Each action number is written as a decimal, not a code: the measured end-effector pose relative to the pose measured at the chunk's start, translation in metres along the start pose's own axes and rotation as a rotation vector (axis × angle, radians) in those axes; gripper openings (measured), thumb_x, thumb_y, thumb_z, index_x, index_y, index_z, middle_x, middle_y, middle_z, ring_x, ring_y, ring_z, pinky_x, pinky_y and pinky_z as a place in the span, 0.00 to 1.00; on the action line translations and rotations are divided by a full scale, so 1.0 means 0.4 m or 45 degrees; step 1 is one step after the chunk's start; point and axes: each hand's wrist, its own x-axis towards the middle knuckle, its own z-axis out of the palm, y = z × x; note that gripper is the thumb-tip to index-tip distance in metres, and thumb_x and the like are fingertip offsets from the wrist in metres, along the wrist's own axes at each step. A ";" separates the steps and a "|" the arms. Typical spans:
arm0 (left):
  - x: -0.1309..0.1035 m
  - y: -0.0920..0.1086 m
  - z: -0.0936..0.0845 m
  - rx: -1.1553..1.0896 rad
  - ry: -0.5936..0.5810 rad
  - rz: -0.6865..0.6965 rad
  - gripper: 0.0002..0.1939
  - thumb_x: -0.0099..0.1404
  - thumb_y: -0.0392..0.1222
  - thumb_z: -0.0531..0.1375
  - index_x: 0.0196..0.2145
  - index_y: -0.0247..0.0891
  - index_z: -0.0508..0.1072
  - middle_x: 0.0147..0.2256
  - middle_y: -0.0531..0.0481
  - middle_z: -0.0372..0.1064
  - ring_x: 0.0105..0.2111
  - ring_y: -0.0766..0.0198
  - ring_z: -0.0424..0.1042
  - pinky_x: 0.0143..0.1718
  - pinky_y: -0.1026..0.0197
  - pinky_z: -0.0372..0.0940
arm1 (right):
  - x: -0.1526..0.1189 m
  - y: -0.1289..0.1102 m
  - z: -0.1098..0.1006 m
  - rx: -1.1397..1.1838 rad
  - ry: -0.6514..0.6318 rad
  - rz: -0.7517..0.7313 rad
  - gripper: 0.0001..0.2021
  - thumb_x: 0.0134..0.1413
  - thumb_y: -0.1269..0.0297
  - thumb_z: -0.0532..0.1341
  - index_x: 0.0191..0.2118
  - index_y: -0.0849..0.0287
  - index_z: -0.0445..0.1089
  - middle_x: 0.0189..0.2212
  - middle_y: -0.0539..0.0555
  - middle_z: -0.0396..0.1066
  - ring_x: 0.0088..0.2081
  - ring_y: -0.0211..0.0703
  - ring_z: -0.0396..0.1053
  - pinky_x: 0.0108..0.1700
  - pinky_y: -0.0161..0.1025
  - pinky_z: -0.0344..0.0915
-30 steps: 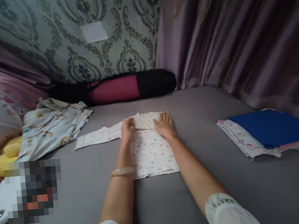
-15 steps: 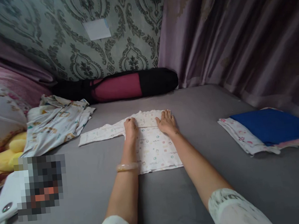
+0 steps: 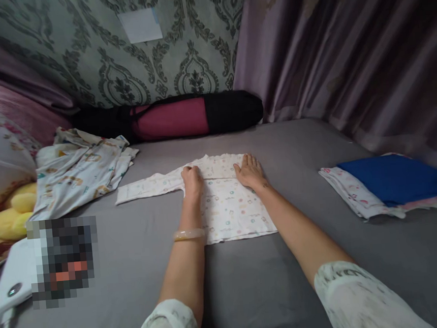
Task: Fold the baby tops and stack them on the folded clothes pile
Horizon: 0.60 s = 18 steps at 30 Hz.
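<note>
Grey cloth sheet (image 3: 237, 290) spreads under your white, small-print cloth shirt (image 3: 230, 209), centred ahead, long white sleeve (image 3: 147, 188) out L. L hand (image 3: 191, 180) curls at that shoulder; can't tell if it's pinching. R hand (image 3: 252, 171) lies flat, opp. edge: press evenly so folded white strip (image 3: 219, 167) lies straight.

1. Right: wide lane of grey sheet (image 3: 294, 152) between shirt (image 3: 228, 211) and folded stack (image 3: 399, 179).
2. Far: open strip behind shirt, then long bag (image 3: 170, 118) blocks; curtain (image 3: 326, 47) behind it, right.
3. Left: sleeve tip near crumpled garment (image 3: 79, 171), tight gap.
4. Near: way in between forearms; left hand (image 3: 193, 181), right hand (image 3: 250, 171) obstruct shirt's upper part.
</note>
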 end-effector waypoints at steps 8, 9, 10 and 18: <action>-0.012 0.024 -0.030 0.144 -0.057 0.012 0.17 0.56 0.26 0.51 0.39 0.31 0.75 0.45 0.35 0.65 0.47 0.51 0.63 0.50 0.54 0.58 | 0.003 -0.037 -0.037 -0.079 -0.016 -0.034 0.33 0.66 0.53 0.41 0.68 0.75 0.45 0.69 0.68 0.37 0.69 0.56 0.33 0.66 0.53 0.31; -0.013 0.029 -0.035 0.143 -0.036 0.023 0.17 0.57 0.27 0.51 0.41 0.32 0.75 0.47 0.35 0.64 0.48 0.50 0.62 0.50 0.53 0.58 | 0.000 -0.049 -0.041 -0.082 0.011 -0.095 0.32 0.66 0.54 0.41 0.68 0.71 0.46 0.69 0.67 0.37 0.69 0.55 0.32 0.66 0.53 0.31; -0.014 0.032 -0.040 0.138 -0.018 0.041 0.17 0.59 0.29 0.52 0.42 0.32 0.75 0.48 0.35 0.63 0.49 0.49 0.61 0.51 0.52 0.57 | -0.003 -0.062 -0.044 -0.073 0.026 -0.164 0.31 0.67 0.54 0.40 0.68 0.67 0.47 0.69 0.65 0.37 0.69 0.55 0.32 0.66 0.53 0.31; -0.020 0.036 -0.046 0.177 -0.154 0.016 0.14 0.63 0.36 0.53 0.42 0.39 0.77 0.48 0.39 0.67 0.47 0.46 0.62 0.46 0.50 0.60 | -0.007 -0.092 0.000 -0.023 -0.068 -0.238 0.28 0.67 0.51 0.40 0.68 0.54 0.48 0.69 0.60 0.39 0.68 0.59 0.36 0.65 0.59 0.32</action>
